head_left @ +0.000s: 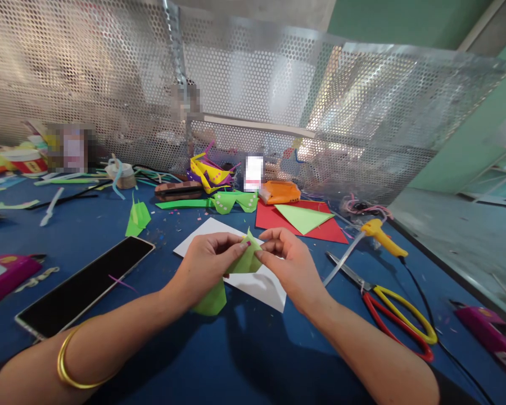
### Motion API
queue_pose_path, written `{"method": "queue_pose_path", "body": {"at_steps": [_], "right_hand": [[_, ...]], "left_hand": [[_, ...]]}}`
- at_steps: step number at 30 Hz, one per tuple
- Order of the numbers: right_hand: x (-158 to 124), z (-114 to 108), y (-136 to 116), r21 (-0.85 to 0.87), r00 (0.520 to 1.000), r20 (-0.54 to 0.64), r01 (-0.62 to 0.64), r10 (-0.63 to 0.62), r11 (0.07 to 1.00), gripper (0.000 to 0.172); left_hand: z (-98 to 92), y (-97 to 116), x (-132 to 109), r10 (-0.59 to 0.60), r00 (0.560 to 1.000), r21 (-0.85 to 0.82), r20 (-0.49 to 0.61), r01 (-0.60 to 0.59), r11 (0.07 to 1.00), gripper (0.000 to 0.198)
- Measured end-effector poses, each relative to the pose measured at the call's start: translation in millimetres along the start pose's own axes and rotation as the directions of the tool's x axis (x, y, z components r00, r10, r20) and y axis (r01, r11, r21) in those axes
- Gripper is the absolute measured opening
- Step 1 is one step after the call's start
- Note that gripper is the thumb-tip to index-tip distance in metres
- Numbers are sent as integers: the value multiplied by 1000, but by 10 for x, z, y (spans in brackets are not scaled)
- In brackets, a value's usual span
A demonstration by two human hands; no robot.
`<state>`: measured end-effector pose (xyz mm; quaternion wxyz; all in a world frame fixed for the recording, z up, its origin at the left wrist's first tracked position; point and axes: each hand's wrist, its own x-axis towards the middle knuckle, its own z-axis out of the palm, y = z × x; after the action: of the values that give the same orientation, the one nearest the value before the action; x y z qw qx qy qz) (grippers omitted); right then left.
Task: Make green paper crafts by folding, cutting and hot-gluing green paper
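A small piece of folded light green paper is held up between both hands, over a white sheet of paper on the blue table. My left hand pinches its left side between thumb and fingers. On the right side, my right hand grips the same paper, with thumb and fingertips closed on its edge. Part of the paper is hidden by the fingers. Below my left hand lies another green paper piece, partly covered by the wrist.
A black phone lies left; scissors and a yellow-handled glue gun lie right. Behind are green paper glasses, red paper under a light green triangle, and an orange packet. A perforated metal screen stands along the back.
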<state>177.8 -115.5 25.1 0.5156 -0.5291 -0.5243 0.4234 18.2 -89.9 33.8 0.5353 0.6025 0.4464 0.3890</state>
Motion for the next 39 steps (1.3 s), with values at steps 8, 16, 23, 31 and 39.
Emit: {"method": "queue_pose_path", "body": {"at_steps": [8,16,23,31,39], "right_hand": [[-4,7,0,-13,1000,-5,-3,3,1000,26],[24,-13,10,-15,1000,-11,-8,7,1000,27],[19,3,8,20,1000,6,-23,23,1000,28],[97,-45,63,48,999,-27,27,-26,998,27],[471,-808,-46,-834,933,-188,13,-306,552,23]], "left_hand": [[0,-12,2,-2,1000,-1,-8,2,1000,29],[6,-28,9,-12,1000,-60,6,13,998,28],[10,-8,8,-26,1000,-16,-10,26,1000,31],[-65,55,46,-132,984,-35,117,137,990,31],[-170,31,95,-141,990,34,16,141,989,31]]}}
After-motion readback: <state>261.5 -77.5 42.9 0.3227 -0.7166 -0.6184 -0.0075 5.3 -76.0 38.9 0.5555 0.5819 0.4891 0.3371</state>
